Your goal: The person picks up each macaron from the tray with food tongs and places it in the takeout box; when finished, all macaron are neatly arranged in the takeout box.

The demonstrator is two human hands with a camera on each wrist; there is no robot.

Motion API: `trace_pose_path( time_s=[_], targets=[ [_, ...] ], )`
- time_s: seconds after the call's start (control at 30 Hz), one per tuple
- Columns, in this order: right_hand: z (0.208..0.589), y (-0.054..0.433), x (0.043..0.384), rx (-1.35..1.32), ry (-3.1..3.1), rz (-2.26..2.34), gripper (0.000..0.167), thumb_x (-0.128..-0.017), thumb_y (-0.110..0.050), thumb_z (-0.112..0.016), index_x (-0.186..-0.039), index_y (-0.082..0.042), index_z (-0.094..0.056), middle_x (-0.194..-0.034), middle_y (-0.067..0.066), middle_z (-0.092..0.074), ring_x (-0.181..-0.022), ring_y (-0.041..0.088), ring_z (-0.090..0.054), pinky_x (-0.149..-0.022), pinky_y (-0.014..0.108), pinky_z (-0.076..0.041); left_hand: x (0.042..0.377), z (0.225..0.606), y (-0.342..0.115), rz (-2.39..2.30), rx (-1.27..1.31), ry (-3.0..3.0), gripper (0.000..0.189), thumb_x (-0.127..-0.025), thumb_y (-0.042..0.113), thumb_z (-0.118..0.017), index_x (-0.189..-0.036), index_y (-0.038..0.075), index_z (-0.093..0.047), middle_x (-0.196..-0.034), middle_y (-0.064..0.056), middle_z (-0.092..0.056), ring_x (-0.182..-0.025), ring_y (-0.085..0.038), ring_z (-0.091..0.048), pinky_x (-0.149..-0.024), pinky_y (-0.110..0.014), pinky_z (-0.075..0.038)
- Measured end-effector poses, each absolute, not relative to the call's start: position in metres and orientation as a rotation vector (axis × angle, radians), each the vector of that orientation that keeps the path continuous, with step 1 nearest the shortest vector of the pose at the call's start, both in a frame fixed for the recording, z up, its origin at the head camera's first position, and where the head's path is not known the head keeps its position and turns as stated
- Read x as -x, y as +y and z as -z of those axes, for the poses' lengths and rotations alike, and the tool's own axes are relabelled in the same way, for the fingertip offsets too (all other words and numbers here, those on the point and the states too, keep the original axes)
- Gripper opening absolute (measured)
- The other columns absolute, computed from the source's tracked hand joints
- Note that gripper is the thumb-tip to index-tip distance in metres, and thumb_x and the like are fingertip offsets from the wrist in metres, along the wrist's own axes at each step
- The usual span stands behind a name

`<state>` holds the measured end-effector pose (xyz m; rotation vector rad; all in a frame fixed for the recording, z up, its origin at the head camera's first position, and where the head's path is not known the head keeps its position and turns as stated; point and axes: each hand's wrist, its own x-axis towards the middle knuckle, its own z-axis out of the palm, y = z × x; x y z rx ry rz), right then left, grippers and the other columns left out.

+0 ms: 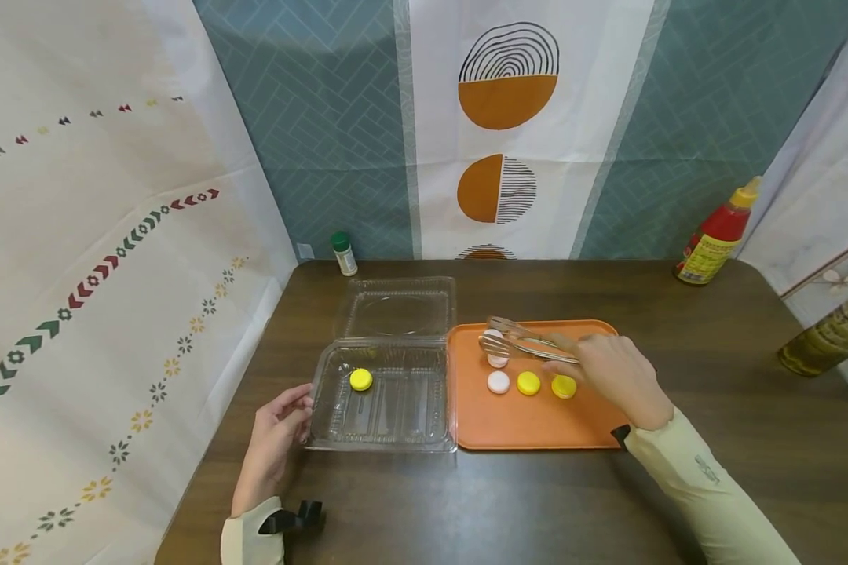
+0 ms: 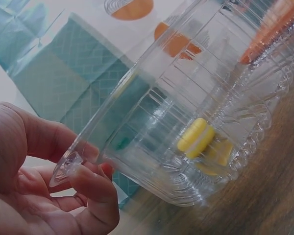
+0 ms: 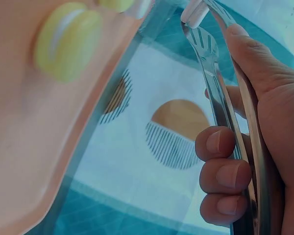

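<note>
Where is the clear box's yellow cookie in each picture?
Head: the yellow cookie is left of centre, below the middle, in the clear box.
Left wrist: right of centre, inside the box.
Right wrist: not there; those other cookies lie on the orange tray.
Shared landmark: circle-printed cloth.

Dark wood-look table (image 1: 530, 506) before me | behind the table: teal herringbone cloth (image 1: 332, 110), white centre panel (image 1: 434, 118) with orange-and-line discs (image 1: 507, 98) | left of the table: white cloth (image 1: 106, 196), patterned bands | right of the table: I see a pale sheet (image 1: 813, 180), perhaps marbled, cut off by my view
</note>
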<state>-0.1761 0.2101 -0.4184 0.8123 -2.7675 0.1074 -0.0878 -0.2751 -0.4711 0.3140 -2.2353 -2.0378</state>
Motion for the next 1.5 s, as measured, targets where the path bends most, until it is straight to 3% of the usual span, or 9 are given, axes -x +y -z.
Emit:
trace_pose_path(
  time_s=[0.2, 0.57, 0.8, 1.17, 1.33, 1.5],
  targets=[
    [0.412, 0.191, 0.183, -0.876, -2.728, -0.143, 0.058, -0.088, -0.059, -0.068, -0.130, -0.018, -0.069, -0.052, -0.010, -0.019, -0.042, 0.009, -0.020, -0.043, 0.028, -0.016, 0.087, 0.471, -0.279, 2.065, -0.306, -2.202, 0.036, -0.092, -0.017, -0.050, -0.128, -0.021, -0.054, -0.088, -0.004, -0.060, -0.061, -0.009, -0.047, -0.050, -0.019, -0.039],
    [0.407, 0.155, 0.187, -0.909, -2.688, -0.230, 0.066, -0.087, -0.064, -0.066, -0.139, -0.024, -0.064, -0.050, -0.009, -0.020, -0.041, 0.010, -0.019, -0.043, 0.027, -0.017, 0.089, 0.470, -0.277, 2.021, -0.315, -2.250, 0.034, -0.094, -0.014, -0.053, -0.128, -0.018, -0.056, -0.094, -0.013, -0.060, -0.064, -0.012, -0.049, -0.052, -0.021, -0.042],
    [0.400, 0.129, 0.189, -1.023, -2.650, -0.263, 0.054, -0.089, -0.050, -0.072, -0.131, -0.017, -0.069, -0.046, -0.009, -0.027, -0.040, 0.009, -0.022, -0.042, 0.025, -0.017, 0.087, 0.469, -0.276, 2.017, -0.339, -2.244, 0.034, -0.094, -0.015, -0.052, -0.127, -0.019, -0.056, -0.094, -0.012, -0.060, -0.063, -0.011, -0.049, -0.052, -0.020, -0.042],
    [0.396, 0.096, 0.189, -1.112, -2.599, -0.296, 0.051, -0.089, -0.049, -0.072, -0.131, -0.021, -0.070, -0.046, -0.009, -0.027, -0.038, 0.008, -0.026, -0.039, 0.024, -0.018, 0.088, 0.469, -0.276, 2.010, -0.350, -2.249, 0.034, -0.095, -0.014, -0.053, -0.128, -0.017, -0.057, -0.096, -0.014, -0.061, -0.064, -0.012, -0.050, -0.053, -0.021, -0.043],
    [0.402, 0.086, 0.189, -1.152, -2.620, -0.304, 0.051, -0.089, -0.050, -0.071, -0.128, -0.018, -0.071, -0.046, -0.008, -0.040, -0.035, 0.007, -0.028, -0.038, 0.023, -0.022, 0.088, 0.469, -0.276, 1.998, -0.359, -2.259, 0.034, -0.095, -0.013, -0.053, -0.129, -0.016, -0.057, -0.096, -0.013, -0.061, -0.065, -0.012, -0.050, -0.054, -0.021, -0.043],
    [0.409, 0.077, 0.189, -1.215, -2.684, -0.301, 0.056, -0.086, -0.049, -0.074, -0.129, -0.014, -0.070, -0.050, -0.009, -0.046, -0.036, 0.005, -0.025, -0.040, 0.022, -0.018, 0.089, 0.469, -0.275, 2.011, -0.348, -2.242, 0.033, -0.094, -0.014, -0.053, -0.127, -0.017, -0.058, -0.093, -0.009, -0.062, -0.063, -0.011, -0.050, -0.053, -0.021, -0.043]
  ],
)
